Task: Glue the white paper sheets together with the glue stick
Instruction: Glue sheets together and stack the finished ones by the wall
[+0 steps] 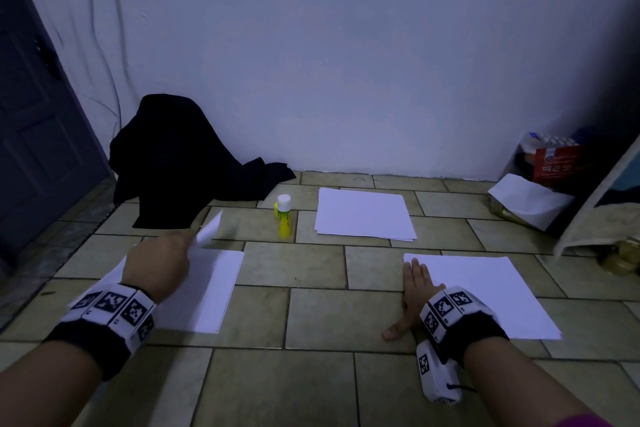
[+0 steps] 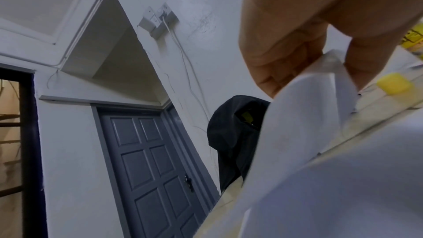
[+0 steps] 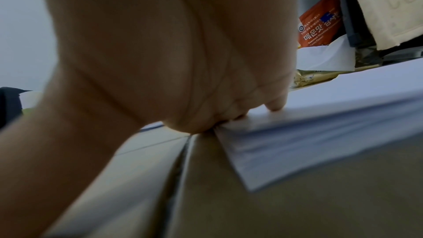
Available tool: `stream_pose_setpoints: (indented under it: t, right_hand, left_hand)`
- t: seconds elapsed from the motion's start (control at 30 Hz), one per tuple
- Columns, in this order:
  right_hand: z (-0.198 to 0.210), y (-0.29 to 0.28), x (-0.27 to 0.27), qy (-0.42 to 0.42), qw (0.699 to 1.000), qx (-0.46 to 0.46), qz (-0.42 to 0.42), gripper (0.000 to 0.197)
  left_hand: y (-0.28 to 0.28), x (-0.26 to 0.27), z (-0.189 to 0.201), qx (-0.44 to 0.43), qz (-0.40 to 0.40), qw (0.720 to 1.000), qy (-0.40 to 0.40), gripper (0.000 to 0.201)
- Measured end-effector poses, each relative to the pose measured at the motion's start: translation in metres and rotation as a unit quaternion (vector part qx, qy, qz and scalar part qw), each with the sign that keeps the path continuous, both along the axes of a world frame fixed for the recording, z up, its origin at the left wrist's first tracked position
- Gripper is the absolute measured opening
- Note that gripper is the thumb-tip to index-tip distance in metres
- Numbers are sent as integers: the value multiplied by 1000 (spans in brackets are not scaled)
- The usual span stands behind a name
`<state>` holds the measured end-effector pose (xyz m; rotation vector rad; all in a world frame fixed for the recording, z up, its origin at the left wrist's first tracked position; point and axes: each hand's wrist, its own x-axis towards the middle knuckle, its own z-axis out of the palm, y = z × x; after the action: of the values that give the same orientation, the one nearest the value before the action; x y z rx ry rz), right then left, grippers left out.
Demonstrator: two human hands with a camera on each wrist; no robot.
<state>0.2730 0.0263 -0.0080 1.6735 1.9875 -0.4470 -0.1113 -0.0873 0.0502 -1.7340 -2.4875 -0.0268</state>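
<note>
While the door (image 1: 31, 135) stood at the far left of the head view and a dark cloth heap (image 1: 180, 156) slumped against the wall beside it, the left hand (image 1: 157, 262) hovered over the left sheet (image 1: 214, 288) on the tiled floor (image 1: 311, 315). Its grip was closed on paper: the fingers (image 2: 274, 57) and thumb pinched a lifted corner (image 1: 209, 230), which curled up off the floor; the left wrist view showed the paper (image 2: 297, 124) bending upward from the pinch. Whether that corner belonged to the left sheet itself or to a second sheet lying on it I could not tell.

Just beyond and to the right of that corner, the glue stick (image 1: 284, 217) stood upright on the floor, yellow body, white cap on. Near its base a small yellow piece (image 2: 393, 83) lay on the tiles. Right of the glue stick, close to the wall, lay a stack of sheets (image 1: 363, 215), flat, well apart from both hands.

Nearer and further right, the right hand (image 1: 417, 284) lay flat with straight fingers, its grip loose and holding nothing, pressing on the left edge of the right sheet (image 1: 485, 295); the thumb spread out onto bare tile. In the right wrist view, fingertips (image 3: 274, 105) rested on the paper's top.

At the far right, a red packet (image 1: 554, 163) and a white wrapper (image 1: 526, 204) sat by the wall.
</note>
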Motion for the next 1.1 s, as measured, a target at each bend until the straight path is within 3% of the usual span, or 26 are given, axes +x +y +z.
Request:
stream_pose_setpoints:
  t: [0.17, 0.33, 0.5, 0.7, 0.87, 1.0, 1.1]
  right_hand:
    - [0, -1, 1, 8, 1000, 3, -1, 152]
    - [0, -1, 0, 10, 1000, 9, 0, 152]
    - [-1, -1, 1, 21, 1000, 16, -2, 153]
    - [3, -6, 2, 39, 999, 34, -9, 149]
    - [21, 4, 4, 78, 996, 44, -6, 125]
    - [36, 22, 6, 119, 991, 48, -28, 86]
    - [46, 31, 10, 167, 982, 61, -57, 71]
  left_hand:
    - [4, 7, 13, 82, -44, 995, 22, 27]
    - [8, 62, 21, 119, -131, 983, 45, 34]
    - [16, 144, -1, -61, -194, 979, 15, 43]
    - [22, 187, -38, -210, -188, 955, -89, 83]
    - [28, 182, -33, -248, -228, 929, -150, 68]
    - [33, 173, -31, -298, -267, 907, -132, 83]
    - [36, 166, -34, -295, -295, 904, -95, 86]
